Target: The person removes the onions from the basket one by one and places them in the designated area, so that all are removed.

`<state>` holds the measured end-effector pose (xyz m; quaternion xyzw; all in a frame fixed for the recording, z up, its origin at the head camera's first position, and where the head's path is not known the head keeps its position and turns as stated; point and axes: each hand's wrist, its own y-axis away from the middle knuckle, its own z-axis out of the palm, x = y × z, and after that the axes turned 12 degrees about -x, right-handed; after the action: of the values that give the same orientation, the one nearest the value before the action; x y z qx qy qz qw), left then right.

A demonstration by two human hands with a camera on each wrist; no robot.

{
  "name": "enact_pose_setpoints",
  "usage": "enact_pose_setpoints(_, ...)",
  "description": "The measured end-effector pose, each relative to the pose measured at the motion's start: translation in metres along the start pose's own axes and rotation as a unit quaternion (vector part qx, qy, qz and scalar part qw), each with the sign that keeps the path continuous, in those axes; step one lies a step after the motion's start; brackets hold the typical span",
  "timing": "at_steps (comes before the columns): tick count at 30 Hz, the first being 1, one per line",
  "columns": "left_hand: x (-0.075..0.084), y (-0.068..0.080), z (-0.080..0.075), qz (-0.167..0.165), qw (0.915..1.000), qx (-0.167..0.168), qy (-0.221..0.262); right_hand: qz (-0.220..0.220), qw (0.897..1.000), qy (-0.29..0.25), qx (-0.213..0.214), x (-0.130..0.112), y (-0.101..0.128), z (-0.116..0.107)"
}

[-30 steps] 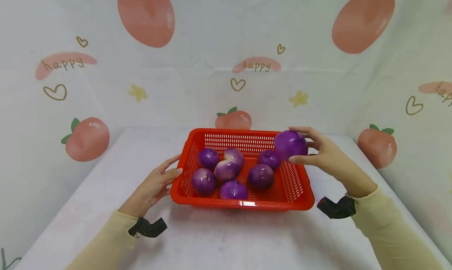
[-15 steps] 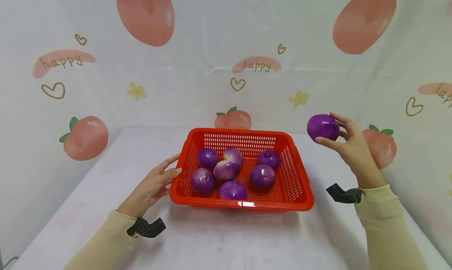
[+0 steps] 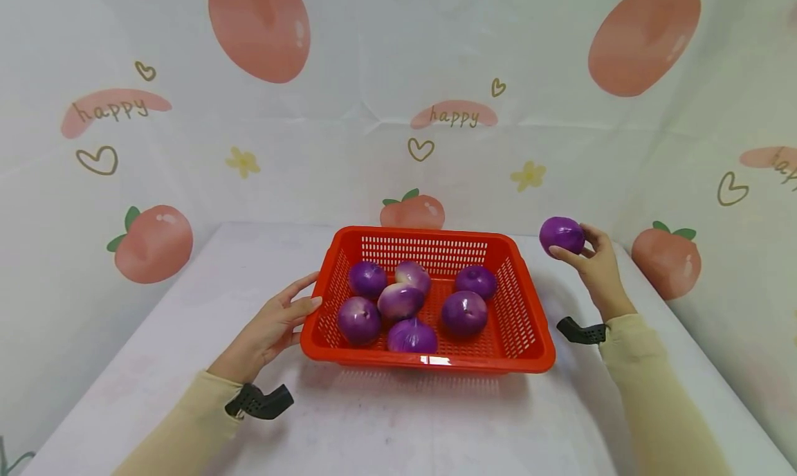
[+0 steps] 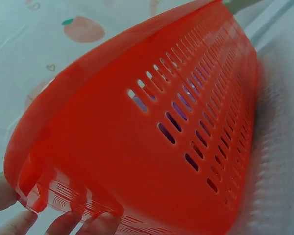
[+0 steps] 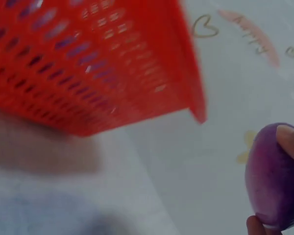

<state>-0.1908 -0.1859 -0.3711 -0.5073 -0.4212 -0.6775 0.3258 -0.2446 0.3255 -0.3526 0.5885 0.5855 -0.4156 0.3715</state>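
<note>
My right hand grips a purple onion between thumb and fingers, just beyond the right rim of a red plastic basket. In the right wrist view the same onion shows at the right edge, apart from the basket. My left hand holds the basket's left rim, thumb on top and fingers beneath. The left wrist view has those fingers against the slotted red wall. Inside the basket lie several purple onions, among them a pale-topped one and one near the right.
The basket stands on a white-covered table. Behind it rises a white cloth backdrop printed with fruit and hearts. Each wrist carries a black camera mount, such as the left one. A thin cable shows at the lower left.
With the onion in its grip, my right hand has moved from above the basket's right side out past the rim, rising and then lowering and reaching farther back. The left hand keeps its place.
</note>
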Motion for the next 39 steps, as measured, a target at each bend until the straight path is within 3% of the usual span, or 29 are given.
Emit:
enact_pose_setpoints(9,0.000,0.000,0.001,-0.004,1.0000,0.002,0.004,0.025,0.999,0.015,-0.029,0.032,-0.018,0.003)
enact_pose_setpoints(21,0.000,0.000,0.000,-0.004,1.0000,-0.001,0.004,0.067,0.994,0.052,-0.072,0.057,-0.026,0.004)
enact_pose_setpoints(39,0.000,-0.001,0.000,-0.004,1.0000,0.005,0.000,0.116,0.988,0.062,-0.075,0.069,-0.029,0.001)
